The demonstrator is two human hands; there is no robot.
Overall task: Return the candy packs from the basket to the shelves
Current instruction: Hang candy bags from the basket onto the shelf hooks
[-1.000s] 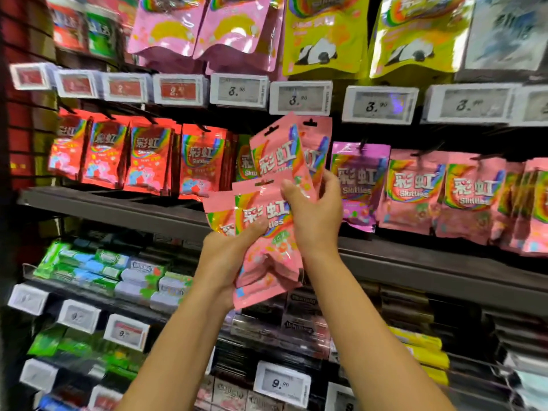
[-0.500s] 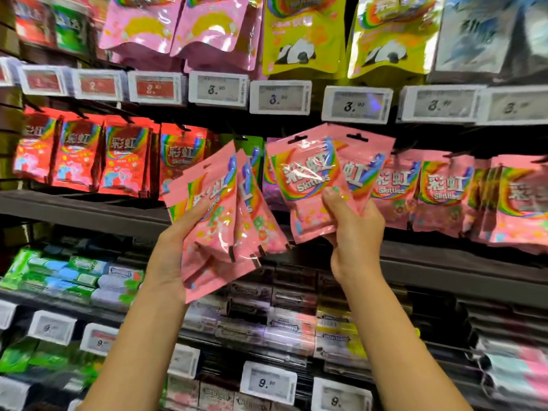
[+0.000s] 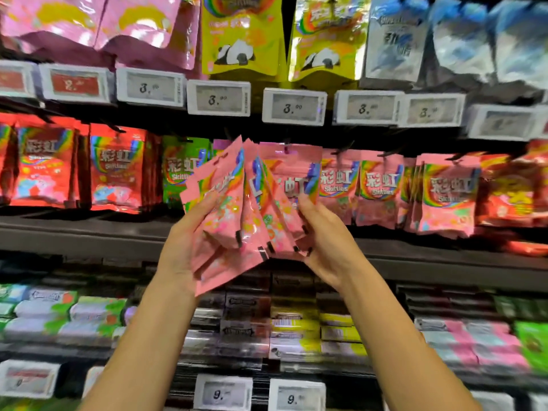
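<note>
Holding item, fanned bundle of pink candy packs (image 3: 237, 212): raised between both hands in front of the middle shelf (image 3: 89, 232), tops splayed upward toward the row of price tags (image 3: 219, 97)

Left hand (image 3: 184, 247): under and behind the left half of the bundle, palm against the backs of the packs, thumb curled over the front of the nearest pack; the lower corners of several packs hang down past the wrist

Right hand (image 3: 326, 241): at the right edge of the bundle, fingers curled onto the rightmost packs from the side, fingertips partly hidden behind the foil; grip is closed on the packs, though exactly how many it pinches cannot be told

Position of bundle: between the two hands, touching both, its upper part overlapping the view of the hanging pink packs (image 3: 379, 191) on the pegs just behind and to the right

Neighbouring stock, same level: red packs (image 3: 115, 170) to the left, a green pack (image 3: 181, 173) just beside the bundle

Level above: large pink pouches (image 3: 142, 28), yellow panda pouches (image 3: 240, 37), silver-blue pouches (image 3: 394, 37)

Level below: flat boxes of gum (image 3: 246, 318), blurred, with further price tags (image 3: 222, 393) marked 9
</note>
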